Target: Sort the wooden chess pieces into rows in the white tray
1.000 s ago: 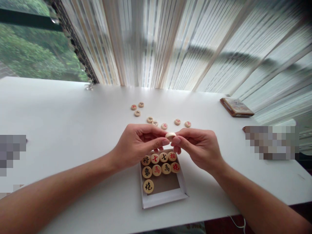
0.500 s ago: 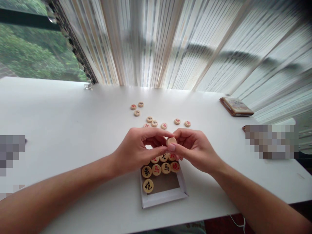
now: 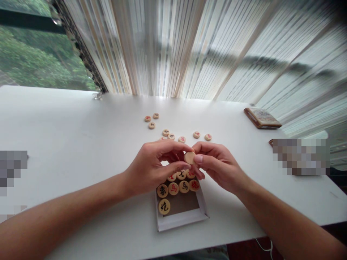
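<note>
A round wooden Chinese chess piece (image 3: 190, 157) is pinched between my two hands, its blank face towards me. My left hand (image 3: 155, 160) has its fingers and thumb closed about the piece from the left. From the right, my right hand (image 3: 217, 164) grips it with thumb and fingertips. Below them lies a shallow white box (image 3: 183, 222) with a brown bottom. Rows of pieces with red and black characters fill its far part, partly hidden by my hands. A black-lettered piece (image 3: 164, 207) sits alone in the row nearest me.
Several loose pieces (image 3: 171, 136) lie on the white table (image 3: 67, 144) beyond my hands. A flat brown-edged box (image 3: 262, 118) is at the back right, and a blurred-out object (image 3: 300, 157) lies nearer. Curtains (image 3: 173, 50) hang behind the table.
The piece has tilted so that more of its blank face shows. My right thumb has shifted to its right edge, and my left thumb has lowered slightly.
</note>
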A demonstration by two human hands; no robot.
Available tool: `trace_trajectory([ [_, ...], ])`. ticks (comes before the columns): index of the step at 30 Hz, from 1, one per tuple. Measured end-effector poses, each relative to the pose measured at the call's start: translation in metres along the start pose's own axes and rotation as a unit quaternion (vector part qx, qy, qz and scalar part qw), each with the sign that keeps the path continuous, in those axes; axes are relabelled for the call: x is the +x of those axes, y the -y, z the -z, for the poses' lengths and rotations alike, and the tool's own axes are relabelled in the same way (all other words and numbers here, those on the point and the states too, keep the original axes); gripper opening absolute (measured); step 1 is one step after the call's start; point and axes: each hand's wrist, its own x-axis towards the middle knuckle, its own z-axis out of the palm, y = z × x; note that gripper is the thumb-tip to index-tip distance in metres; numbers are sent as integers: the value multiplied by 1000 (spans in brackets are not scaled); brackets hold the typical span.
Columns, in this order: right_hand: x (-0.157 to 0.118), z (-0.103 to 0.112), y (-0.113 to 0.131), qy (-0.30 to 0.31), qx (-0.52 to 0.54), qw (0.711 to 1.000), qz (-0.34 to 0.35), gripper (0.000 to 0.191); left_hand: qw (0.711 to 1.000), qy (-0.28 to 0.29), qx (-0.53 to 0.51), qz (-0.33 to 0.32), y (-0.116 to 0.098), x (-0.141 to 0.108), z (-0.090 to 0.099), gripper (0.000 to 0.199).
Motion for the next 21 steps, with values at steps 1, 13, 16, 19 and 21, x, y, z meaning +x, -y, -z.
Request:
trace_trajectory([
  [1, 0, 0, 0, -1, 3, 1000, -1, 22, 1000, 0, -1, 1, 0, 0, 0, 27],
  [13, 1, -8, 4, -23, -11, 999, -24, 25, 995, 7, 71, -66, 0, -1, -2, 20],
  [16, 1, -8, 4, -19, -9, 1000, -18, 24, 996, 11, 63, -68, 0, -1, -2, 21],
  [19, 1, -7, 4, -16, -11, 1000, -17, 23, 996, 14, 58, -73, 0, -1, -1, 21],
  [21, 0, -7, 4, -15, -12, 1000, -16, 23, 996, 15, 59, -71, 0, -2, -1, 21],
])
